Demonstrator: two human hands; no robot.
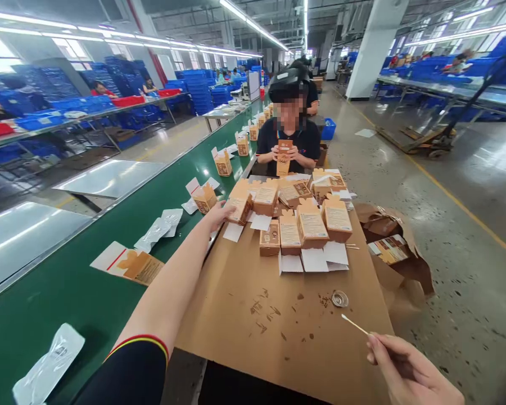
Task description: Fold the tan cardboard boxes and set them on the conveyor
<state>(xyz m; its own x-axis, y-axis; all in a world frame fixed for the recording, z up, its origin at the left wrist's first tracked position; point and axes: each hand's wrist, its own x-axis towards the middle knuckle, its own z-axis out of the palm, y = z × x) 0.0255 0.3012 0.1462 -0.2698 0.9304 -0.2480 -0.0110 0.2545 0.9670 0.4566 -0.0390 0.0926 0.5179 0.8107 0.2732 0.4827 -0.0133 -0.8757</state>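
Observation:
My left hand reaches forward over the table's left edge, fingers closed on the near side of a small brown-and-tan cardboard box. My right hand, low at the right, pinches a cotton swab whose white tip points up and left. Just beyond that tip sits a small clear round dish. More boxes of the same kind, such as one near the middle, stand grouped on the cardboard-covered table, several with white flaps folded out.
A green conveyor belt runs along the left, carrying open boxes and white plastic pouches. Across the table a co-worker holds a box upright. A large brown paper bag stands on the floor at the right; a pallet truck is farther back.

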